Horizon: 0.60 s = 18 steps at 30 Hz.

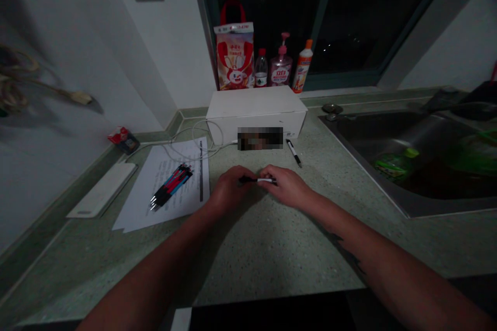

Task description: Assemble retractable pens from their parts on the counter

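Above the counter in the middle, my left hand (232,187) and my right hand (288,185) meet, both closed on a black and white pen (265,180). The left fingers pinch its black end, while the right fingers grip the white part. Whether the pen's two parts are joined or slightly apart, I cannot tell. A second black and white pen (294,153) lies just beyond my right hand. To the left, several pens (171,187) with black, red and blue barrels rest in a bundle on printed paper sheets (132,207).
Beyond my hands stands a white box (256,101), a blurred patch at its front. A white cable (182,158) loops beside it. At left lie a white flat bar (103,191) and a small red carton (123,139). The metal sink (373,186) is right; bottles (280,67) line the sill.
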Tool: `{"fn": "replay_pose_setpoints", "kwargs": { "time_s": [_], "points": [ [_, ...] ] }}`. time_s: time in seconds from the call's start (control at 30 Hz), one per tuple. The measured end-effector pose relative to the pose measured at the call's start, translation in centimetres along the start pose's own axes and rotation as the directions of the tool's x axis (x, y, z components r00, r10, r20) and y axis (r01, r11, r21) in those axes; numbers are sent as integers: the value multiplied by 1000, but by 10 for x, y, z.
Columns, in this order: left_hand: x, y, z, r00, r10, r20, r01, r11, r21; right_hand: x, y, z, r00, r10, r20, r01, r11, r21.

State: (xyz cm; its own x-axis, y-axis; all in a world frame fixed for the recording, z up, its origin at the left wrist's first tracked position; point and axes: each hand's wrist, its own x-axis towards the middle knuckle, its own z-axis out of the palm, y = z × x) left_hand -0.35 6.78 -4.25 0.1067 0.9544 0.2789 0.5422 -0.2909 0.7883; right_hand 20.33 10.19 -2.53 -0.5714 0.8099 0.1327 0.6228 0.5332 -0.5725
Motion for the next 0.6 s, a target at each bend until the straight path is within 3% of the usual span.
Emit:
{"fn": "replay_pose_setpoints", "kwargs": {
  "time_s": [0.1,0.3,0.6],
  "points": [
    [1,2,-1,1000,3,-5,-4,1000,-29,2,2,1,999,-35,23,36,999,-23],
    [5,12,-6,981,-196,3,196,977,-82,4,5,-1,998,-45,-52,42,998,-57],
    [7,10,-10,972,-233,-24,226,961,-159,2,3,-7,996,-42,-83,34,996,-87]
  ]
}}
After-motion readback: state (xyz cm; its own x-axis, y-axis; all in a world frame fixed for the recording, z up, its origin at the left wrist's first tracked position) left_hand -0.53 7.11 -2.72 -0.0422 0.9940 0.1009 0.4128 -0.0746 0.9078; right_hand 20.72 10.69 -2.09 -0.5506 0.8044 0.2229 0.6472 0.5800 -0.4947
